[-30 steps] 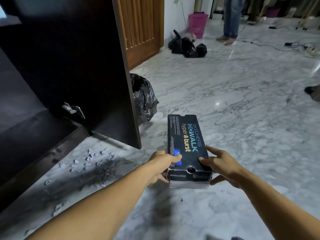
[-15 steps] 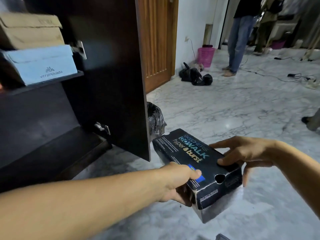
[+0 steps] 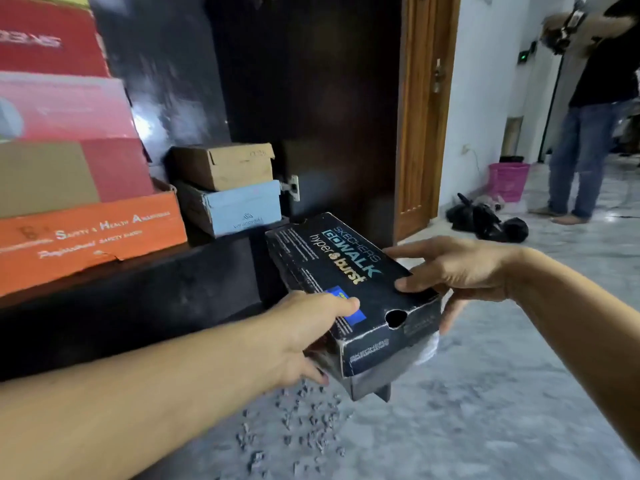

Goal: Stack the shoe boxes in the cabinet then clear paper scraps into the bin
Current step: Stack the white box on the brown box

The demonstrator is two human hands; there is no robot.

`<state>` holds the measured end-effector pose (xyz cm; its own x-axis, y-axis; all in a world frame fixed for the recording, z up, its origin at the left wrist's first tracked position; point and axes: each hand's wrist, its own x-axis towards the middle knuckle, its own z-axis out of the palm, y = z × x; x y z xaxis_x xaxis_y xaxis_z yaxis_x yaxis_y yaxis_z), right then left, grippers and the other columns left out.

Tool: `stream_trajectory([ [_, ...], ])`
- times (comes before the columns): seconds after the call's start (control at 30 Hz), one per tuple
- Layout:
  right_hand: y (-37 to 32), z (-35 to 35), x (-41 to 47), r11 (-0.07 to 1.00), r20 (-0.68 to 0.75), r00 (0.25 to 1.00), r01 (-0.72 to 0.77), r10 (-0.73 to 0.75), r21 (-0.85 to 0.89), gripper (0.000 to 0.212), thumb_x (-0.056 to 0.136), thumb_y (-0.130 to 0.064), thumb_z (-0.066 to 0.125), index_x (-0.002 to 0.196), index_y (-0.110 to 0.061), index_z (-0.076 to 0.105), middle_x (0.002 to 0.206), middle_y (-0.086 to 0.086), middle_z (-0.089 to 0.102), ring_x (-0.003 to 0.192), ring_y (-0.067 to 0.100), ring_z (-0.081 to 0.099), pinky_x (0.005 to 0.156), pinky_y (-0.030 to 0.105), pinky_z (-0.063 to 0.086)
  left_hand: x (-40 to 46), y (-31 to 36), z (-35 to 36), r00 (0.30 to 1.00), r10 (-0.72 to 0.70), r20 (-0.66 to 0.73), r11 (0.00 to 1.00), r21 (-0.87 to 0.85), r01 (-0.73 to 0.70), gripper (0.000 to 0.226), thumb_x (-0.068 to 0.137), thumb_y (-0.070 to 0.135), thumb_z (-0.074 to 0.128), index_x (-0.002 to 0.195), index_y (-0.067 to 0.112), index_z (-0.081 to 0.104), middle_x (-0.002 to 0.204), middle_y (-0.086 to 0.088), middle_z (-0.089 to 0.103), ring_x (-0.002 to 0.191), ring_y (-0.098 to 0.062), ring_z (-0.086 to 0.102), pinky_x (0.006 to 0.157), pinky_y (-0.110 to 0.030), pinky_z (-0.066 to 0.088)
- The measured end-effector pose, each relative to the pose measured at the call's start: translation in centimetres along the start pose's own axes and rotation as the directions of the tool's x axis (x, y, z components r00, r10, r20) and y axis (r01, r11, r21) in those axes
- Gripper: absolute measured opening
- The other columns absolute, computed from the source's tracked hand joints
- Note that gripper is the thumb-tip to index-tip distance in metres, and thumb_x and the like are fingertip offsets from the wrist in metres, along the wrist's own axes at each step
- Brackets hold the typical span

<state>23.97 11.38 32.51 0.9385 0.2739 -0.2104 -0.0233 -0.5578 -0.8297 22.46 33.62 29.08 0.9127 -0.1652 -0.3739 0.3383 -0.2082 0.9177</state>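
Observation:
A black Skechers shoe box (image 3: 332, 271) hangs in the air just right of the dark cabinet shelf (image 3: 145, 282). My left hand (image 3: 311, 327) grips its near left corner, and my right hand (image 3: 450, 268) holds its right side. On the shelf stand an orange box (image 3: 86, 237) with a red and pink stack (image 3: 62, 109) on top, and a light blue box (image 3: 239, 209) carrying a brown cardboard box (image 3: 225, 164). Paper scraps (image 3: 294, 431) lie on the marble floor below the held box.
The open dark cabinet door (image 3: 311, 98) stands behind the held box, with a wooden door (image 3: 422, 116) beyond it. A pink bin (image 3: 508, 180) and black bags (image 3: 488, 221) sit by the far wall. A person in jeans (image 3: 581, 150) stands at the right.
Both hands have lifted the black box from near the floor up to shelf height and toward the cabinet. My view has risen, showing the stacked boxes on the shelf.

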Motion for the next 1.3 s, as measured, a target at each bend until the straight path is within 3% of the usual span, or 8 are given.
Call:
stream_trajectory([
  [0.3, -14.6, -1.3, 8.5, 0.954, -0.252, 0.924, 0.299, -0.288, 0.003, 0.012, 0.092, -0.022, 0.065, 0.101, -0.028, 0.07, 0.099, 0.016, 0.076, 0.084, 0.034, 0.074, 0.079, 0.057, 0.058, 2.6, 12.3, -10.2, 0.873, 0.349, -0.341, 0.919, -0.059, -0.39, 0.022, 0.084, 0.026, 0.074, 0.102, 0.015, 0.07, 0.091, -0.003, 0.068, 0.077, -0.02, 0.065, 0.085, -0.041, 0.057],
  [0.43, -19.7, -1.6, 12.7, 0.922, -0.41, 0.838, 0.386, -0.359, -0.017, 0.022, 0.093, -0.028, 0.065, 0.104, -0.011, 0.073, 0.094, 0.019, 0.075, 0.071, 0.028, 0.07, 0.069, 0.045, 0.062, 4.3, 17.0, -14.1, 0.821, 0.413, -0.394, 0.881, -0.054, -0.469, 0.025, 0.086, 0.03, 0.071, 0.108, 0.019, 0.067, 0.08, 0.003, 0.066, 0.063, -0.015, 0.063, 0.061, -0.026, 0.051],
  [0.57, -23.8, -1.5, 17.7, 0.896, -0.472, 0.792, 0.443, -0.387, 0.008, 0.033, 0.091, -0.032, 0.066, 0.105, -0.002, 0.071, 0.079, 0.01, 0.071, 0.064, 0.021, 0.067, 0.069, 0.038, 0.06, 6.7, 20.4, -18.3, 0.789, 0.438, -0.43, 0.858, -0.061, -0.51, 0.026, 0.084, 0.035, 0.072, 0.105, 0.022, 0.066, 0.085, 0.002, 0.069, 0.061, -0.014, 0.065, 0.056, -0.025, 0.051],
  [0.67, -25.8, -1.7, 21.4, 0.885, -0.443, 0.811, 0.459, -0.382, 0.077, 0.022, 0.083, -0.026, 0.073, 0.096, -0.009, 0.07, 0.081, 0.006, 0.072, 0.072, 0.022, 0.069, 0.077, 0.038, 0.059, 9.2, 22.7, -21.1, 0.765, 0.464, -0.445, 0.856, 0.005, -0.517, 0.039, 0.079, 0.042, 0.074, 0.113, 0.024, 0.064, 0.109, 0.001, 0.069, 0.082, -0.016, 0.064, 0.071, -0.033, 0.046],
  [0.83, -27.6, -2.0, 27.4, 0.869, -0.516, 0.776, 0.482, -0.363, 0.115, 0.02, 0.085, -0.021, 0.074, 0.099, -0.008, 0.069, 0.085, 0.005, 0.069, 0.077, 0.021, 0.068, 0.07, 0.033, 0.058, 13.6, 25.1, -23.9, 0.751, 0.482, -0.452, 0.851, 0.037, -0.524, 0.068, 0.072, 0.062, 0.074, 0.125, 0.024, 0.056, 0.122, 0.005, 0.06, 0.097, -0.017, 0.059, 0.061, -0.032, 0.044],
  [1.0, -28.7, -2.3, 32.9, 0.86, -0.601, 0.72, 0.5, -0.347, 0.104, 0.025, 0.085, -0.022, 0.074, 0.101, -0.004, 0.067, 0.102, 0.014, 0.071, 0.095, 0.029, 0.069, 0.091, 0.05, 0.056, 18.4, 26.2, -26.0, 0.743, 0.476, -0.47, 0.851, 0.035, -0.524, 0.096, 0.064, 0.071, 0.072, 0.139, 0.02, 0.043, 0.131, 0.003, 0.051, 0.115, -0.027, 0.054, 0.098, -0.043, 0.048],
  [1.1, -29.2, -2.5, 35.7, 0.86, -0.629, 0.693, 0.505, -0.353, 0.073, 0.053, 0.087, -0.021, 0.072, 0.133, -0.006, 0.05, 0.118, 0.012, 0.063, 0.107, 0.027, 0.063, 0.092, 0.045, 0.055, 21.3, 26.9, -27.5, 0.742, 0.482, -0.465, 0.852, 0.054, -0.52, 0.089, 0.061, 0.064, 0.077, 0.132, 0.018, 0.05, 0.123, -0.001, 0.06, 0.108, -0.027, 0.063, 0.092, -0.044, 0.054],
  [1.3, -27.8, -3.1, 40.2, 0.871, -0.662, 0.634, 0.487, -0.401, -0.062, 0.036, 0.092, -0.013, 0.065, 0.127, -0.013, 0.058, 0.115, 0.01, 0.062, 0.104, 0.024, 0.063, 0.09, 0.031, 0.053, 25.1, 26.8, -28.8, 0.698, 0.523, -0.489, 0.833, 0.12, -0.54, 0.055, 0.079, 0.034, 0.08, 0.12, 0.011, 0.052, 0.104, -0.003, 0.061, 0.098, -0.021, 0.061, 0.095, -0.039, 0.052],
])
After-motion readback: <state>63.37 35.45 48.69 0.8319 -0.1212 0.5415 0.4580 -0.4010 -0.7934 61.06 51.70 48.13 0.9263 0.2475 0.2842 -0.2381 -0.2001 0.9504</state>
